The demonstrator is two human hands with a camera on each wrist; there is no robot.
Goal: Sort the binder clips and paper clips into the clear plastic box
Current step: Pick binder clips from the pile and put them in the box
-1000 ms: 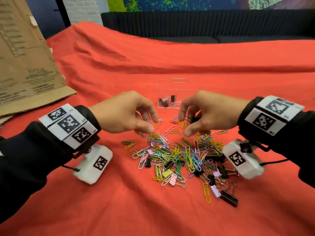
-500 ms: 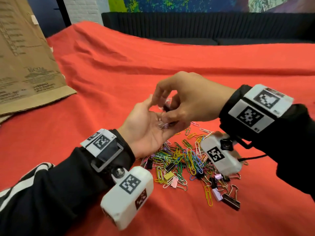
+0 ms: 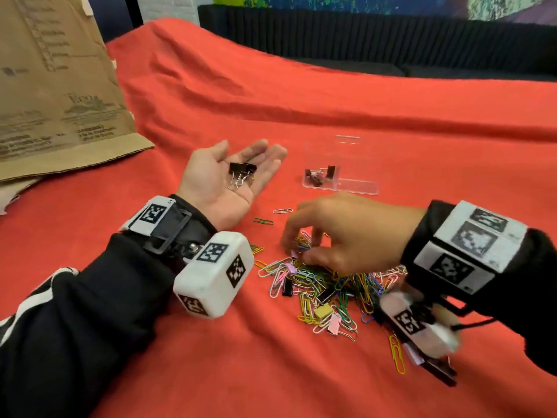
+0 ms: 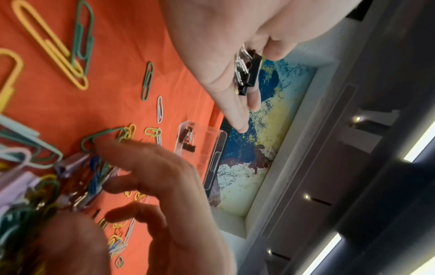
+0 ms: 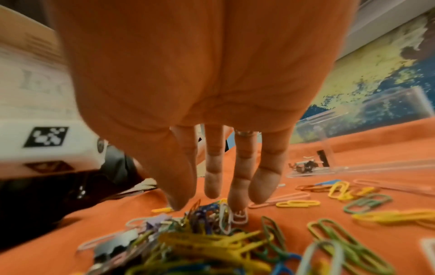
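Note:
My left hand [image 3: 241,155] lies palm up on the red cloth, left of the clear plastic box [image 3: 355,188]. Black binder clips [image 3: 242,173] rest on its palm, and its fingers are relaxed. The left wrist view shows the same binder clips [image 4: 247,74] against the fingers [image 4: 235,115]. The box has its lid up and holds a few black binder clips [image 3: 319,176]. My right hand [image 3: 297,250] reaches down over the pile of coloured paper clips and binder clips [image 3: 325,291]. Its straight fingertips [image 5: 237,202] touch the pile [image 5: 200,236] and hold nothing.
Brown cardboard [image 3: 54,95] lies at the far left on the red cloth [image 3: 301,101]. A dark sofa [image 3: 391,40] runs along the back. Two stray paper clips [image 3: 282,210] lie between my hands. A large black binder clip [image 3: 440,372] sits at the pile's near right edge.
My right hand placed binder clips in my left palm, then dropped back to the pile. My left hand turned palm up and moved back and left with the clips on it.

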